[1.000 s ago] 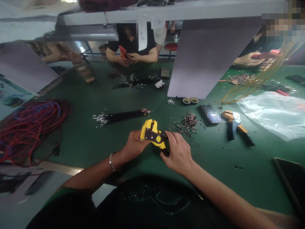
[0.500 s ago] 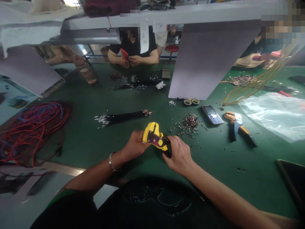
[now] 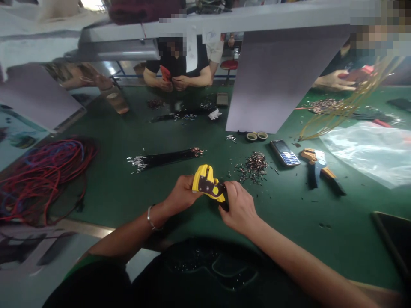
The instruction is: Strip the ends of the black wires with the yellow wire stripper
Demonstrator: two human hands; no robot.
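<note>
A yellow and black wire stripper is held above the table's near middle. My right hand is wrapped round its black handles. My left hand is closed at the left side of the stripper's head; its fingertips are hidden behind the tool, and what they pinch cannot be made out. Just beyond lies a bundle of black wires, with silvery ends at the left and coppery ends at the right. A pile of small dark cut bits lies to the right of the stripper.
Red and blue wires are heaped at the left. A keypad phone, an orange and blue wire stripper and a clear plastic bag lie at the right. A white panel stands ahead; co-workers sit across the table.
Both hands and the yellow wire stripper stay almost in place. The background has shifted slightly left in view, and a co-worker's hands at the far right have moved a little.
</note>
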